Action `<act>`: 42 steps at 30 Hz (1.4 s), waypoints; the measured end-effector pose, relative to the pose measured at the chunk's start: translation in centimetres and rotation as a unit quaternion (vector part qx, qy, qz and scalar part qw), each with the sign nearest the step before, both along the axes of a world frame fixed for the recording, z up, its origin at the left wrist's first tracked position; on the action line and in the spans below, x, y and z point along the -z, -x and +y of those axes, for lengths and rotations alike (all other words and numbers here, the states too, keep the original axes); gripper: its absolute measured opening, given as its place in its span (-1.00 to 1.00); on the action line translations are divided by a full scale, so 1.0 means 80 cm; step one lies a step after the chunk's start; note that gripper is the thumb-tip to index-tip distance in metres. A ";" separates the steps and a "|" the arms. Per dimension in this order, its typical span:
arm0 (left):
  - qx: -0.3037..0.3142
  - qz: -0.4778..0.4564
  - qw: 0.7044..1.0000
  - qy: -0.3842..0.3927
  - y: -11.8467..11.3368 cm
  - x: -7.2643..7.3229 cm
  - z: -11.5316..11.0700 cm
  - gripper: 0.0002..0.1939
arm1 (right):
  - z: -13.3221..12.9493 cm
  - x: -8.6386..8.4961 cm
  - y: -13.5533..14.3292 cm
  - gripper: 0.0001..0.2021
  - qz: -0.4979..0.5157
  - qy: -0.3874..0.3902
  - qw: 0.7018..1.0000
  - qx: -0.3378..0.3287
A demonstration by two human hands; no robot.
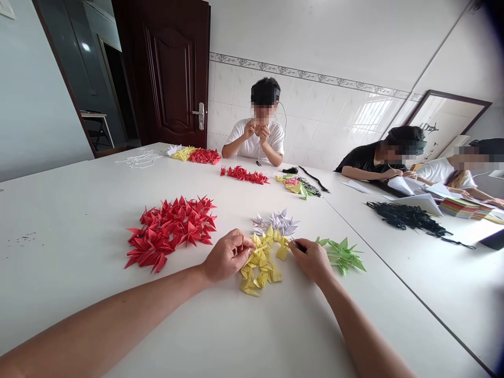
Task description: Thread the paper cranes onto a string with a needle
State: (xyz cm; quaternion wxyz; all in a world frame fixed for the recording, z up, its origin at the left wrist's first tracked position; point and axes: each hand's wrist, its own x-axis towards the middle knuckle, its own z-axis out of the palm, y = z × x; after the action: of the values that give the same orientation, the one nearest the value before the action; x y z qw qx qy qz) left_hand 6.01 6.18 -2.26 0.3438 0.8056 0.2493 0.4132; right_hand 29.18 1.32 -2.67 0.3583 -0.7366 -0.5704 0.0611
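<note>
The yellow paper pile point(262, 270) lies on the table point(189, 325), its upper edges partly covered by fingers. At its left edge, the left hand point(226, 256) has thumb and forefinger drawn close; whether they grip a piece cannot be told. At its right edge, the right hand point(315, 260) pinches a small dark object point(300, 246), mostly hidden by the fingers. White pieces point(282, 222) crowd behind the yellow pile, overlapping indistinctly; green ones point(344, 255), right of it, are partly blocked by the right hand.
</note>
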 end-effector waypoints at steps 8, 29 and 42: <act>0.030 -0.033 0.999 0.001 0.001 0.004 -0.002 -0.67 | -0.022 -0.028 0.047 -0.78 -0.001 -0.093 0.989 -0.113; 0.077 -0.123 0.968 0.204 -0.003 0.006 -0.002 -0.75 | -0.034 -0.037 0.068 -0.77 0.093 -0.030 0.983 -0.154; 0.080 -0.136 0.959 0.238 -0.004 -0.002 -0.005 -0.74 | -0.032 -0.033 0.065 -0.85 0.008 -0.029 0.973 -0.230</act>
State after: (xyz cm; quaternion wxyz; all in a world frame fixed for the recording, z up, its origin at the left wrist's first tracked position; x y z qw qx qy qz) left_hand 6.36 5.75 -2.07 0.5877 0.6543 0.2265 0.4186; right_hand 23.99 -1.25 -0.05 0.3606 -0.5747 -0.7228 0.1314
